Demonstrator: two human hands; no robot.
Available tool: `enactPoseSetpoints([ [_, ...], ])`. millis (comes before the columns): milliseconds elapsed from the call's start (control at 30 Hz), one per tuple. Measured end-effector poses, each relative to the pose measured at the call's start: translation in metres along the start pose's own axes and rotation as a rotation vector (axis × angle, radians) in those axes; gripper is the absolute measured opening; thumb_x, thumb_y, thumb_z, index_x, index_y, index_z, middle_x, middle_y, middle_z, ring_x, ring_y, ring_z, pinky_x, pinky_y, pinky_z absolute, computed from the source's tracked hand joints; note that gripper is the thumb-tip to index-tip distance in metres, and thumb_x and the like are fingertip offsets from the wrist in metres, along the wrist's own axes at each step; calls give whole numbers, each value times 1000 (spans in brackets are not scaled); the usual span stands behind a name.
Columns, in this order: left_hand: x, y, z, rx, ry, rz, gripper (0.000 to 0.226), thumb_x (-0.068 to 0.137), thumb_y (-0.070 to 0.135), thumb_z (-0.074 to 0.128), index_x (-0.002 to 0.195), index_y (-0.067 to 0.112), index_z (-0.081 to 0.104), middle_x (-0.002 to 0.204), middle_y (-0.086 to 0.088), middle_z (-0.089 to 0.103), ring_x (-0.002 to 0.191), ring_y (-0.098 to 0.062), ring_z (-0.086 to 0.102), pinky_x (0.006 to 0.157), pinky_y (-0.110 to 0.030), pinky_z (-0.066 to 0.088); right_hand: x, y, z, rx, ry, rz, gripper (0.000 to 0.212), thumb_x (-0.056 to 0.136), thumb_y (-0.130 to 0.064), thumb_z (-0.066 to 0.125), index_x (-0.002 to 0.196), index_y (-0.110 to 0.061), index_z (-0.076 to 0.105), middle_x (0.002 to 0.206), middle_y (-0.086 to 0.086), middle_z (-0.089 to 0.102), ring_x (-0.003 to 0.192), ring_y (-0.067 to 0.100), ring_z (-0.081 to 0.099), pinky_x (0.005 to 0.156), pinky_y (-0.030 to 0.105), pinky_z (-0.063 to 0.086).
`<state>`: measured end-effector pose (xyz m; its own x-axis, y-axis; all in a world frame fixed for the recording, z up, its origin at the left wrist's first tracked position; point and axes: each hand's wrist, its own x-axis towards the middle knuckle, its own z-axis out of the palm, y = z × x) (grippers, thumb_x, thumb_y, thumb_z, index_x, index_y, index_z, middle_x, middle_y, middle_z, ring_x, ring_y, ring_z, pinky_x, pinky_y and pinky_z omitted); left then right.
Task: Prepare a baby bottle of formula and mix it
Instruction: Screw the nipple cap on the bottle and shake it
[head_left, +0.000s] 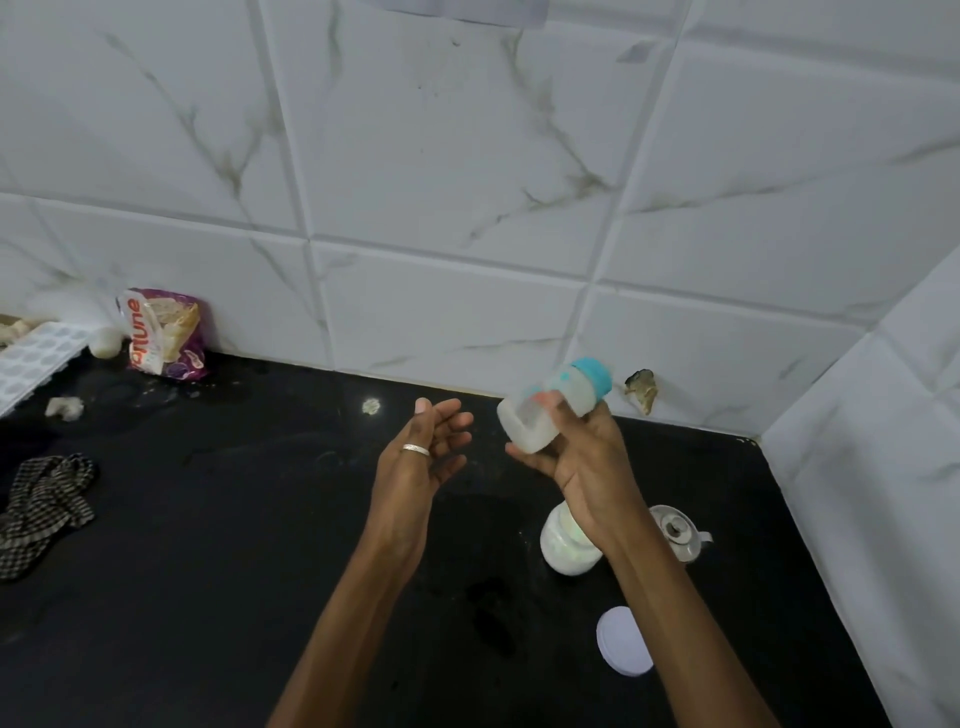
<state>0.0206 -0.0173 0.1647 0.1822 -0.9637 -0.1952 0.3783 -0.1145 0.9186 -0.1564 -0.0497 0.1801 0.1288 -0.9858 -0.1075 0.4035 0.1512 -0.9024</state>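
My right hand (582, 462) grips a translucent baby bottle (550, 408) with a teal cap, tilted on its side above the black counter (260, 519), cap pointing up and right; the bottle looks blurred. My left hand (426, 452) hovers just left of it, fingers apart, palm facing the bottle, holding nothing; a silver ring is on the thumb. Below my right wrist stands a jar of white powder (563, 545), lid off. Its round white lid (623, 642) lies flat on the counter nearer to me.
A small steel cup (678, 532) sits right of the jar. At the far left are a purple snack packet (166, 335), a white ice tray (36, 358) and a checked cloth (41, 504). Tiled walls close the back and right sides.
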Motion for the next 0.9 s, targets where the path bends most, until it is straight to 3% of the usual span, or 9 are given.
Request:
enactPoseSetpoints([
  [133,1,-2,1,3,3,-7,63,86,64,49,121,17,71,115,-5,77,109,-21,72,96,-38,54,-4,5,-1,-244,-130,96,58,81,-22,83,132,-21,55,123,11,67,114,29,69,82,51,61],
  [267,0,-1,2,6,13,0,61,88,63,48,121,17,72,116,-5,77,106,-19,71,98,-40,54,-3,3,-2,18,-15,48,60,80,-26,80,132,-10,54,121,13,68,113,31,69,80,50,60],
  [400,-1,-4,2,5,6,-5,62,88,63,47,121,17,71,115,-5,77,107,-20,72,94,-37,54,-10,6,-4,-210,-123,123,52,82,-20,82,129,-18,59,120,12,70,113,31,70,86,54,60],
  [533,-1,-5,3,-17,22,-4,59,88,61,48,119,18,72,114,-4,77,105,-18,71,91,-36,54,-10,2,-7,69,-4,48,42,85,-24,74,122,-8,61,111,11,73,107,29,72,79,50,61],
  [700,-3,-8,5,-16,15,-15,58,88,62,47,119,19,72,116,-4,77,110,-21,71,93,-37,53,-15,8,-14,-194,-120,140,55,79,-22,78,130,-17,59,120,14,69,111,33,70,82,53,61],
  [833,-4,-7,6,-20,10,-4,58,88,60,47,119,18,72,115,-3,77,106,-19,71,92,-36,53,-11,3,-16,18,-15,72,57,80,-22,74,132,-11,55,122,16,67,111,31,70,81,52,60],
  [900,-5,-8,5,-21,14,-3,58,88,61,48,119,18,72,115,-3,77,107,-19,71,92,-37,53,-11,3,-14,-11,-26,66,58,81,-26,75,133,-14,54,121,13,67,112,29,70,81,51,60],
])
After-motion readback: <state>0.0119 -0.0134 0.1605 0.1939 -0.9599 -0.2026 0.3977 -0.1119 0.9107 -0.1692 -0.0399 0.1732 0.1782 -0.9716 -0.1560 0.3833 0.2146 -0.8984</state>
